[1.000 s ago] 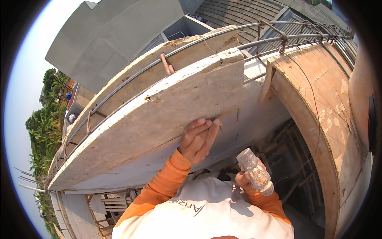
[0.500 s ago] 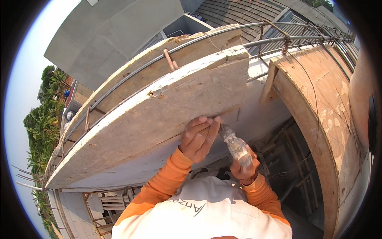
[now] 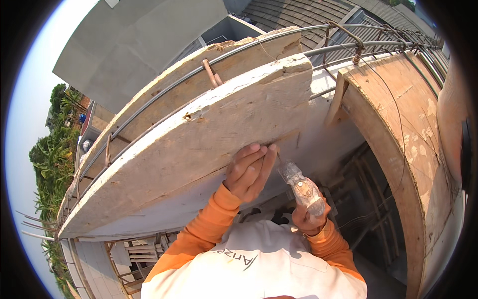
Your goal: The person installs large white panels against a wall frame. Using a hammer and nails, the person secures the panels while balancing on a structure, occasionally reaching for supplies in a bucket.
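Note:
My left hand [image 3: 249,172] presses on the pale, plaster-crusted face of a curved formwork board [image 3: 199,134], fingertips bunched around a thin nail-like piece [image 3: 279,155], mostly hidden, at a seam in the board. My right hand [image 3: 308,214] grips a worn, dusty hammer [image 3: 302,187], its head just right of and below my left fingertips. The hammer's handle is mostly hidden by its head and my fingers.
Steel rebar [image 3: 214,61] with ties runs behind the board. A curved plywood form [image 3: 398,99] arches on the right beside a dark drop [image 3: 368,209] with timber props. Roofs [image 3: 284,15], a grey wall [image 3: 134,50] and trees [image 3: 50,159] lie beyond.
My right hand and the hammer rose up and left toward my left fingertips, then moved slightly back down and right. My left hand stays at the board, very slightly higher.

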A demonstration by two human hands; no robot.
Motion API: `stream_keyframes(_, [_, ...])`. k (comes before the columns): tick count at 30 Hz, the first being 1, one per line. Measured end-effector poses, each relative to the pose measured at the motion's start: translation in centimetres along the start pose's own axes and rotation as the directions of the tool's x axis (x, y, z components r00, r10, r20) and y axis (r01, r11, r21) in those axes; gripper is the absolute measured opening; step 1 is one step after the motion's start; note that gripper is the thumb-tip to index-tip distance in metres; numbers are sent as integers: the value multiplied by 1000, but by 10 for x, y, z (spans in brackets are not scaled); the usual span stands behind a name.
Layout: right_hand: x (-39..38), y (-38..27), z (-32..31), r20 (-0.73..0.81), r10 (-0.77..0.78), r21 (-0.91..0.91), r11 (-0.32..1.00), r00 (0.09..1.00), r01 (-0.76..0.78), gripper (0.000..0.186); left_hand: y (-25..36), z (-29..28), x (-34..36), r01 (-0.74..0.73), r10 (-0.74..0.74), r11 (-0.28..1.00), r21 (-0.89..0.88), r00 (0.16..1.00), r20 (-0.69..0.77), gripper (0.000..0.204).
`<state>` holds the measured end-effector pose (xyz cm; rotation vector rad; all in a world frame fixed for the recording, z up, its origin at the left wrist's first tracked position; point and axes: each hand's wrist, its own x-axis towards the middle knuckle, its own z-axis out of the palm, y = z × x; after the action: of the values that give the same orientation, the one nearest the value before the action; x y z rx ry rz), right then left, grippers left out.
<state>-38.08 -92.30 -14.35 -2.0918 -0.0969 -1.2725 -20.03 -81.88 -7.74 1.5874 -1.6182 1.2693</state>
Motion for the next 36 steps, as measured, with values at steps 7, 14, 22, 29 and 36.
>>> stream_keyframes(7, [0, -10, 4, -73, 9, 34, 999, 997, -7, 32, 0, -1, 2, -1, 1, 1000, -4, 1000, 1, 33])
stream_keyframes(14, [-29, -1, 11, -222, -63, 101, 991, 973, 87, 26, -2, 0, -1, -30, 30, 1000, 7, 999, -13, 28])
stream_keyframes(22, [-22, -3, 11, -182, 18, 109, 994, 983, 2, 33, 0, 1, -2, 0, 0, 1000, -26, 1000, -15, 30])
stream_keyframes(29, [-10, -4, 12, -168, -12, -59, 998, 986, 2, 31, 1, -1, -2, 0, 0, 1000, -11, 1000, 13, 29])
stream_keyframes(36, [2, 5, 9, -65, -78, -63, 995, 995, 74, 74, 4, 2, -2, 29, -29, 1000, 0, 1000, -10, 31])
